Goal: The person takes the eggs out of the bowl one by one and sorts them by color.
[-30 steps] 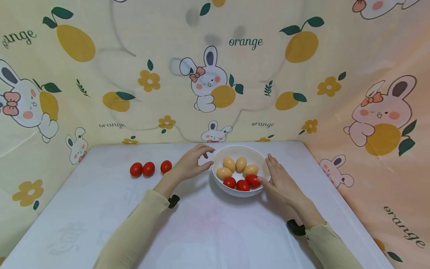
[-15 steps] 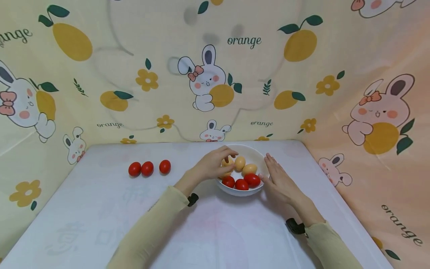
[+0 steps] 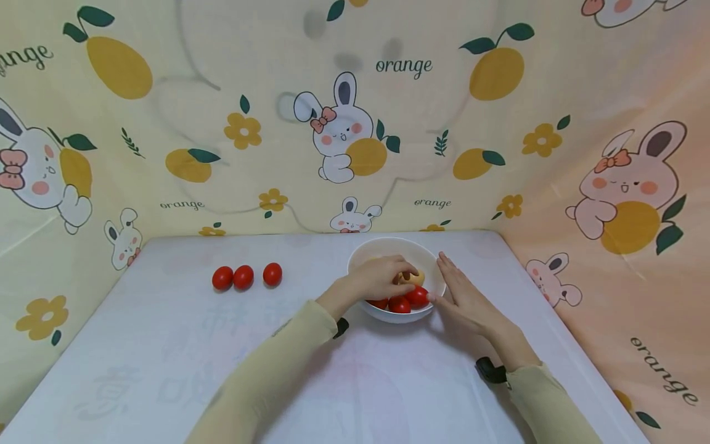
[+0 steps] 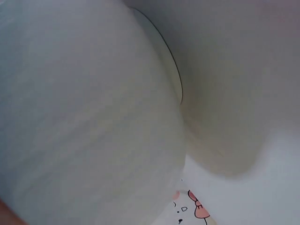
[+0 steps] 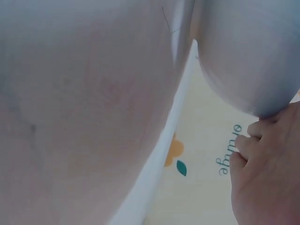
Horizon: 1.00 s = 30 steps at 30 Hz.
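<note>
So the white bowl point(image 3: 397, 317) sits right of centre in the head view, on the whitish table point(image 3: 355, 382). The left hand point(image 3: 381, 279) reaches over the bowl from its left side, fingers bent down into it. As for the left grip, I honestly can't tell if it's pinching anything: the fingertips are right by a tan egg-shaped piece point(image 3: 414, 278) and partly hidden, and the left wrist view is mostly one big pale surface.

The right hand point(image 3: 471, 308) is easier. Its fingers are straight and lie together along the bowl's right side, thumb spread away from them at the rim, so that grip isn't pinching anything. In the right wrist view, fingertips touch the bowl wall.

Inside the bowl, three red egg-shaped pieces point(image 3: 399, 305) show along the near side, the left one partly covered by the hand. Three more red ovals point(image 3: 243, 277) are in a row on the table, left of centre, the rightmost slightly apart. Behind it all hangs a bunny-and-orange printed backdrop point(image 3: 355, 37).
</note>
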### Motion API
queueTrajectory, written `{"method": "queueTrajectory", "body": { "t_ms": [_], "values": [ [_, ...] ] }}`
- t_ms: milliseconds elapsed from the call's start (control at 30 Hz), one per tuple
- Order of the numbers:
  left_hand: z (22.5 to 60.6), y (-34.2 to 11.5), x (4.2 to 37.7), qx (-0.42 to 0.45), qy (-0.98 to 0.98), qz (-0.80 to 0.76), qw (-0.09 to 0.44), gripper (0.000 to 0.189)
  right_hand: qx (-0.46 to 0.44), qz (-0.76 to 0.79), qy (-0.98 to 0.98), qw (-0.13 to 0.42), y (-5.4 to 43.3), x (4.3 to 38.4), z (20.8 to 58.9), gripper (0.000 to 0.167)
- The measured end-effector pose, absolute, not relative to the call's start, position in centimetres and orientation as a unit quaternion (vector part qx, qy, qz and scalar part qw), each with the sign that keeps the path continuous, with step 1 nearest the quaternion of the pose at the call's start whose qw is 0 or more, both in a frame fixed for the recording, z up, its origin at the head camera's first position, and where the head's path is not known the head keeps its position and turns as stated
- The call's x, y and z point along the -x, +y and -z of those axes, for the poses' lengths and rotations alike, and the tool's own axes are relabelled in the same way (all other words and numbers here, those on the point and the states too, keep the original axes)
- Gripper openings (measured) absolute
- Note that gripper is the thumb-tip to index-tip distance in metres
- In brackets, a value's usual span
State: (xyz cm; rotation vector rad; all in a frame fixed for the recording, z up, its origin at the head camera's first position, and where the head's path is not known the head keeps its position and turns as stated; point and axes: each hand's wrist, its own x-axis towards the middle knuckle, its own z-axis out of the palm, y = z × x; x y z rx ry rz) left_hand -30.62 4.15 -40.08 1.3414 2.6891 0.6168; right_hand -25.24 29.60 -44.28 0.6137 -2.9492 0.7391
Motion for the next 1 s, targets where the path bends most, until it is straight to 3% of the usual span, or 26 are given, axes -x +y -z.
{"method": "queueTrajectory", "body": {
  "t_ms": [1000],
  "values": [
    [41.4, 6.2, 31.3, -0.441, 0.875, -0.175, 0.095, 0.035, -0.212, -0.267, -0.94, 0.013, 30.1, 25.2, 44.5, 0.096]
  ]
}}
